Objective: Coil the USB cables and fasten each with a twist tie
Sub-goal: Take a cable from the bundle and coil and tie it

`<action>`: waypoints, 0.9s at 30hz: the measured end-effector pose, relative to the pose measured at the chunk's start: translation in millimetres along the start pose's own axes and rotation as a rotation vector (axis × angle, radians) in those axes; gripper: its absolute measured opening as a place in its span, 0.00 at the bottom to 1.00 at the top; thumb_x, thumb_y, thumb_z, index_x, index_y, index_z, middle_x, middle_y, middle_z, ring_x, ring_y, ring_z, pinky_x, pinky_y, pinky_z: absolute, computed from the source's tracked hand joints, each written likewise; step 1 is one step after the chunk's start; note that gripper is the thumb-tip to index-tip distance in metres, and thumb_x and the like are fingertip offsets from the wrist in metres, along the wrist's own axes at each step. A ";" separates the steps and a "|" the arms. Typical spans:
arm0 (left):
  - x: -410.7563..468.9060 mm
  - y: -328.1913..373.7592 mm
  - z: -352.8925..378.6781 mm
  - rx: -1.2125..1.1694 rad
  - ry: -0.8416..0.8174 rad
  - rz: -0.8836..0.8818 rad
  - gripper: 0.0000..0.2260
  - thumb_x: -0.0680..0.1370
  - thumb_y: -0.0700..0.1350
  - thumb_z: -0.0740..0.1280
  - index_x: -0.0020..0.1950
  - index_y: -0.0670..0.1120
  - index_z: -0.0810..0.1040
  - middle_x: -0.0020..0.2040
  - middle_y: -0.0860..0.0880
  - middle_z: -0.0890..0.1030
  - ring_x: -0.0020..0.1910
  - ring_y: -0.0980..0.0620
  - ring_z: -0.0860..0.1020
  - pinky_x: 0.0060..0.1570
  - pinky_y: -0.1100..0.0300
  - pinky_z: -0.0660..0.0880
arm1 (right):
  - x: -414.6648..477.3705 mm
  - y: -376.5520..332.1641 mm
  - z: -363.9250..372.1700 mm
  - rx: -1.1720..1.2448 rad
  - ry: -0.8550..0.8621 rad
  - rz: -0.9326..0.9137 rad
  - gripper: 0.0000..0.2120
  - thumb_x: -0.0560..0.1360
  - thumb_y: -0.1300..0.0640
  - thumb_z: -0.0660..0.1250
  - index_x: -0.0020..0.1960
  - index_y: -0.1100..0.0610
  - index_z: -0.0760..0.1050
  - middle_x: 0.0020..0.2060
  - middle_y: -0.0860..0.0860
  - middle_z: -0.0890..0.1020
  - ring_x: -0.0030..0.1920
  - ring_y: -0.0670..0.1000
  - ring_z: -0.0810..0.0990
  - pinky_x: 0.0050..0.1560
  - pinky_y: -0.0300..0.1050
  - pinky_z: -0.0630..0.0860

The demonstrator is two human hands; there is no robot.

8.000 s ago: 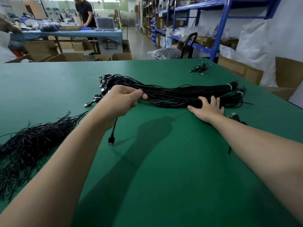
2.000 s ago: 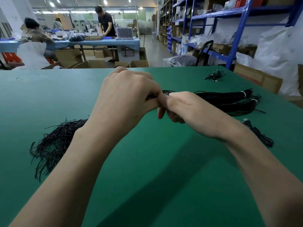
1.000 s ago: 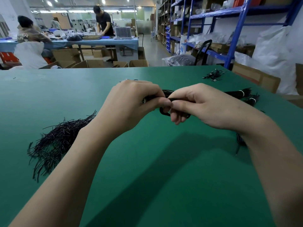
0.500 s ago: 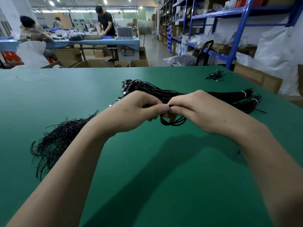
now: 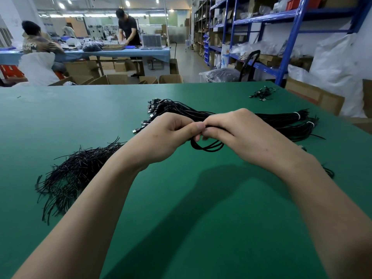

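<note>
Both hands meet above the green table (image 5: pixel 181 208), holding one coiled black USB cable (image 5: pixel 207 147) whose loops hang just below the fingers. My left hand (image 5: pixel 171 135) pinches the coil with thumb and curled fingers. My right hand (image 5: pixel 239 133) grips it from the other side, its fingertips hidden. Behind the hands lies a long bundle of black USB cables (image 5: pixel 281 122), plugs at its left end, white ties near its right end. A pile of black twist ties (image 5: pixel 72 172) lies on the table to the left.
A small heap of cables (image 5: pixel 262 93) sits at the table's far right. A finished coiled cable (image 5: pixel 328 171) peeks out by my right forearm. Blue shelving (image 5: pixel 289 43), cardboard boxes and white sacks stand to the right. Two people work at a far table (image 5: pixel 128 50).
Over eight seconds I pulled one cable from the bundle and wound it into a coil. In the last second the hands dropped slightly and closed tighter on it.
</note>
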State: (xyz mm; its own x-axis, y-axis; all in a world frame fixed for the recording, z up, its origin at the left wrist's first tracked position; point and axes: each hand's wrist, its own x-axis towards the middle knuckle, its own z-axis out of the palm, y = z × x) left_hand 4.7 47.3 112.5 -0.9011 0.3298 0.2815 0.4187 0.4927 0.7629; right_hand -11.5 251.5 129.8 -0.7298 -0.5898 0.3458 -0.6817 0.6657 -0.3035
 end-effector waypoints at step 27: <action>5.4 12.6 73.1 -0.043 0.686 0.133 0.12 0.82 0.48 0.66 0.42 0.45 0.84 0.38 0.51 0.83 0.38 0.52 0.79 0.37 0.54 0.73 | 9.8 -26.5 37.1 1.523 0.364 0.383 0.21 0.75 0.39 0.64 0.53 0.57 0.73 0.51 0.55 0.87 0.56 0.54 0.85 0.60 0.49 0.79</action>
State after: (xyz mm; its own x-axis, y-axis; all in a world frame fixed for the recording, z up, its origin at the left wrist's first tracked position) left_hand 13.3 114.1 81.1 -0.7164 -0.2048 0.6670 0.5382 0.4462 0.7151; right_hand -2.5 211.1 108.3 -0.9619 -0.2215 0.1600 -0.0477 -0.4405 -0.8965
